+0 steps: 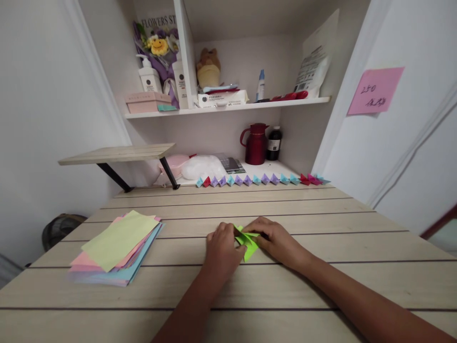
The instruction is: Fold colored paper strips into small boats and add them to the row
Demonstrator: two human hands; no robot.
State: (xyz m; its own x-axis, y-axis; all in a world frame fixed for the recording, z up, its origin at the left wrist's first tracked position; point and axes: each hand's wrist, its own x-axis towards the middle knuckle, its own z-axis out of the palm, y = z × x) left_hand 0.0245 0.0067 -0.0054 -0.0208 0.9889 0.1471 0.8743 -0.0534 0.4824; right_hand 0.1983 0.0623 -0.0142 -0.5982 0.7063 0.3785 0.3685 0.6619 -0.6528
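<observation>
Nearest is the wood-plank tabletop [185, 319], over which both forearms reach in to the grip. The left hand [222, 247] pinches the left edge of a lime-green folded paper [251, 246], its thumb on the near side. The right hand [276, 238] grasps the same paper from the right, thumb and fingers at its upper right edge. The paper sits between the two hands, with creased flaps standing up and a pointed corner toward the viewer.

Well to the left of the grip lies a loose stack of coloured paper sheets [119, 240], pale yellow on top, pink and blue beneath. Straight beyond the grip, along the tabletop's far edge, runs a row of small origami boats [265, 179] in blue, lavender, red and magenta. Beyond and left of the grip stands a small wooden riser [117, 153] on black legs.

Farther off, behind the boats, are a white plastic bag [203, 167], left of the grip's line, and a dark red thermos jug [256, 145] beside a dark bottle [274, 144]. Above them, a plush toy [209, 69] sits on a white shelf [232, 109].
</observation>
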